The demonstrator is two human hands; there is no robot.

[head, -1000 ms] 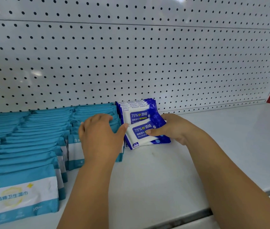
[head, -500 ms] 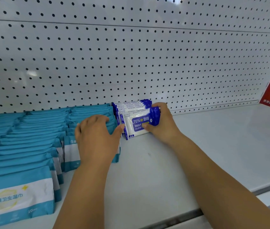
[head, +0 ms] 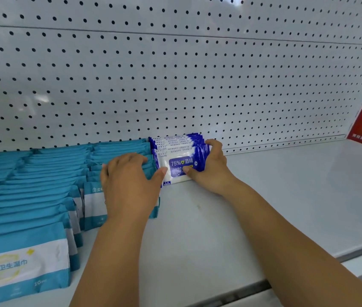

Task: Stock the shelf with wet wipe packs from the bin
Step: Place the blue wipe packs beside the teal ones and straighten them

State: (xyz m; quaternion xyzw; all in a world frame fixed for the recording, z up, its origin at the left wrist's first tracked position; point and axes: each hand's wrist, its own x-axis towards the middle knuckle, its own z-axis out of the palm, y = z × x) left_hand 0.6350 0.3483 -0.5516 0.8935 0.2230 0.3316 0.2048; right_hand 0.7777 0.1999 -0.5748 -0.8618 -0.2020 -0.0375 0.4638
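- Blue alcohol wipe packs (head: 181, 158) now further back, upright by teal wipe packs (head: 42, 185).
- R hand (head: 211, 171) grips them; L hand (head: 129, 185) flat, holding nothing.
- Batch prob. seated.

"75% 酒精" on blue wipe pack (head: 181, 165), "酒精卫生湿巾" on teal pack (head: 20, 267)

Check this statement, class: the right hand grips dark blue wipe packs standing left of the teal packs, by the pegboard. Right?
Wrong side. The head view shows the dark blue wipe packs, gripped by the right hand, standing right of the teal packs, by the pegboard.
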